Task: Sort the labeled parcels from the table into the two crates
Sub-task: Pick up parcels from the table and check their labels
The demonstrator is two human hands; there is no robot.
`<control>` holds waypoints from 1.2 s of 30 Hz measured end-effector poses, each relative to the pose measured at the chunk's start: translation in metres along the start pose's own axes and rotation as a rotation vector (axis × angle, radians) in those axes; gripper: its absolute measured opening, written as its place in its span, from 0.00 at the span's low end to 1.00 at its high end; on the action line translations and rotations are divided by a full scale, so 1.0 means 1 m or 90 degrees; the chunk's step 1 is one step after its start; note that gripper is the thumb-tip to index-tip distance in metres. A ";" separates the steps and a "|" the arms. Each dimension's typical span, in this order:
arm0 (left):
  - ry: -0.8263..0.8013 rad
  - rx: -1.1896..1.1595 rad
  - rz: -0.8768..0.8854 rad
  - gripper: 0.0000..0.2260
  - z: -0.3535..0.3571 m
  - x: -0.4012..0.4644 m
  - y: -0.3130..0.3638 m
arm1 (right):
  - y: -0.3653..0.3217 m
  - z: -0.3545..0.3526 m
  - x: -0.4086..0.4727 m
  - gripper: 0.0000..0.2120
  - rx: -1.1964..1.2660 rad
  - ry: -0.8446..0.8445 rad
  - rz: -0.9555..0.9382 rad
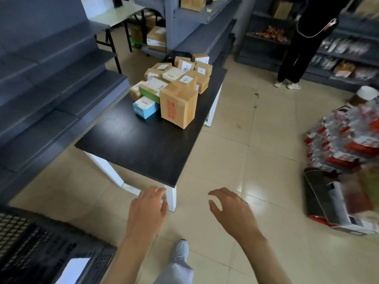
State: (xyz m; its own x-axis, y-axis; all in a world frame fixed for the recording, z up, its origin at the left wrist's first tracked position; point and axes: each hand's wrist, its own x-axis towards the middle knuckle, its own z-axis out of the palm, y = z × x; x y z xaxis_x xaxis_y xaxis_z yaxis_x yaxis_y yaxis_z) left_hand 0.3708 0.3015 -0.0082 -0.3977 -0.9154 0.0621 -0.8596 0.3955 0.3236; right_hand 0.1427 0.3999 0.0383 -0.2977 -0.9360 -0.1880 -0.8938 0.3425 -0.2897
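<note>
Several labeled parcels are piled at the far end of a black table (143,144). A tall brown carton with red print (178,105) stands at the front of the pile, a small blue box (145,107) to its left. Behind them lie more brown boxes with white labels (184,75). A dark mesh crate (37,247) sits at the lower left with a white parcel (74,268) inside. My left hand (148,208) and my right hand (229,210) hover over the floor below the table's near corner, both with fingers spread and holding nothing.
Grey shelving (51,78) runs along the left. A person in black (303,44) stands at the back right by stocked shelves. Shrink-wrapped bottle packs (344,136) and a printed carton (332,203) sit on the tiled floor at the right. My foot (181,251) is below.
</note>
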 end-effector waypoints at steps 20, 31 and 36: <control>-0.006 -0.003 -0.083 0.14 0.028 0.309 0.100 | 0.118 -0.104 0.329 0.15 -0.004 -0.002 -0.082; 0.069 0.034 -0.182 0.11 0.017 0.445 0.127 | 0.128 -0.165 0.511 0.15 0.021 -0.002 -0.215; 0.102 0.023 -0.235 0.09 0.022 0.501 0.103 | 0.100 -0.161 0.589 0.14 0.013 -0.041 -0.276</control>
State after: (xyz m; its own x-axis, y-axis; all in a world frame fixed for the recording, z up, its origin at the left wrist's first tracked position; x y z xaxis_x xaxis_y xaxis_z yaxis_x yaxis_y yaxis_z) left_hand 0.0755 -0.1147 0.0354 -0.0078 -0.9954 0.0957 -0.9472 0.0380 0.3184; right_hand -0.1761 -0.1303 0.0496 0.1257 -0.9867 -0.1033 -0.9243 -0.0787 -0.3735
